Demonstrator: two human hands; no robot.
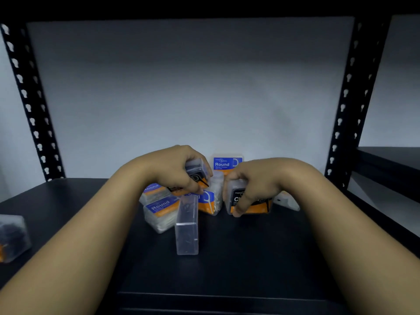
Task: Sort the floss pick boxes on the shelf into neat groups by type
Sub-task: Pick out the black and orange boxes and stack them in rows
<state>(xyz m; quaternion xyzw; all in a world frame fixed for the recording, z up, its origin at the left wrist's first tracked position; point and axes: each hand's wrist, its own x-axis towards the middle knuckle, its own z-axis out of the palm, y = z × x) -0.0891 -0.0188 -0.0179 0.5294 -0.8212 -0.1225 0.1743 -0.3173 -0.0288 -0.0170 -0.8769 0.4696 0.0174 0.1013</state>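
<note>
A heap of clear floss pick boxes lies mid-shelf. My left hand [175, 169] grips a black-labelled box [197, 170] lifted above the heap. My right hand [254, 183] grips another black-and-orange box [252, 204] standing on the shelf. Two blue "Round" boxes [160, 211] lie at the left of the heap, one [209, 201] leans in the middle, and one [227, 163] stands upright at the back. A clear box [186, 226] lies end-on in front.
The black shelf board [250, 258] runs to a front edge near me. Another black-filled box [12, 237] sits at the far left. A white box [287, 201] lies behind my right wrist. Black perforated uprights [29, 103] stand at both sides, with a grey wall behind.
</note>
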